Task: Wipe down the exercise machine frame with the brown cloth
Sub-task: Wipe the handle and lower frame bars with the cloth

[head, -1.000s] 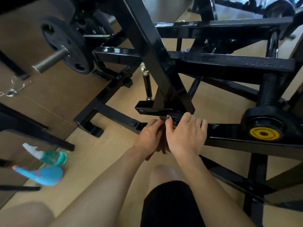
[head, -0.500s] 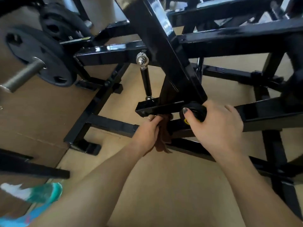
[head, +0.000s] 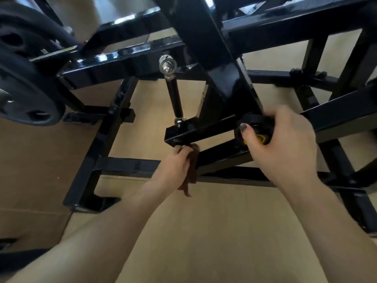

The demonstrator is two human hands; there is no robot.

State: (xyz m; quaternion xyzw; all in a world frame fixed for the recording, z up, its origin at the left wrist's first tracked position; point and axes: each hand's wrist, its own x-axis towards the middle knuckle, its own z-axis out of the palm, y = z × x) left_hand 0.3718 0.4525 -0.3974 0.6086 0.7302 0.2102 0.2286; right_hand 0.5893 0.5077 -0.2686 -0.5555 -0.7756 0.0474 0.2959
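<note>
A: Left hand [head: 173, 168]?
B: Grip pinched tight on the brown cloth [head: 191, 166]. Fingers curled round it, cloth pushed up under the end of a short black bar [head: 195, 130], tail hanging down below the hand.

A: Where's that on the machine?
B: Low on the exercise machine frame [head: 216, 64], centre of view, just under the bar where the thin strut [head: 173, 94] with the silver eye on top bolts in. Cloth touches the bar's underside and sits in front of the lower slanted rail [head: 222, 158].

A: Right hand [head: 285, 144]?
B: Wrapped over a round black hub with a yellow centre [head: 259, 137], at the pivot where the thick diagonal post meets the bar. Thumb with dark nail polish lies across the hub face, fingers curled over the top. Slightly blurred.

A: Hands apart?
B: Yes, near each other, not touching.

A: Anything else?
B: Black weight plate [head: 24, 88] on the far left edge, tan floor [head: 204, 231] underneath, both forearms coming in from the bottom.
</note>
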